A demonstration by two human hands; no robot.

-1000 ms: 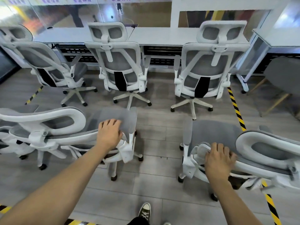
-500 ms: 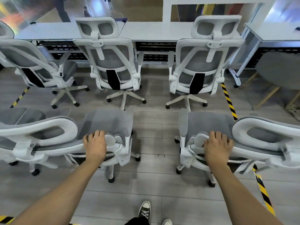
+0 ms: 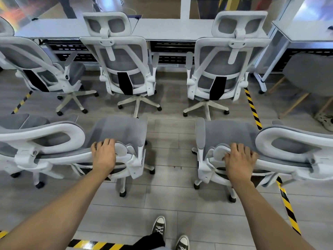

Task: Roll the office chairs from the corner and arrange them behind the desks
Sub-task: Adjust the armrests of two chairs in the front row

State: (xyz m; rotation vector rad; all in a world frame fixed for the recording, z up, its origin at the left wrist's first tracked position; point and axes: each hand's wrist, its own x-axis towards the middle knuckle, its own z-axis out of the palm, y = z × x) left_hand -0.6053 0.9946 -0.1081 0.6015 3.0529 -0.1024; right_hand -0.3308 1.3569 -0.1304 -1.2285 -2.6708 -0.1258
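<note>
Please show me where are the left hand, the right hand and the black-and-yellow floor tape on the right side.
left hand [image 3: 104, 156]: head view, back of the hand.
right hand [image 3: 239, 160]: head view, back of the hand.
black-and-yellow floor tape [image 3: 252, 108]: head view, upper stretch of the stripe.

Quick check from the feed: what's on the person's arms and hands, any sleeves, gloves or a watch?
Nothing worn: left hand and right hand are ungloved, no rings or watch visible, and both forearms are sleeveless as far as the frame shows.

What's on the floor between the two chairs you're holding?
Head view: nothing stands between the left-hand chair and the right-hand chair, only bare grey plank floor.
</note>
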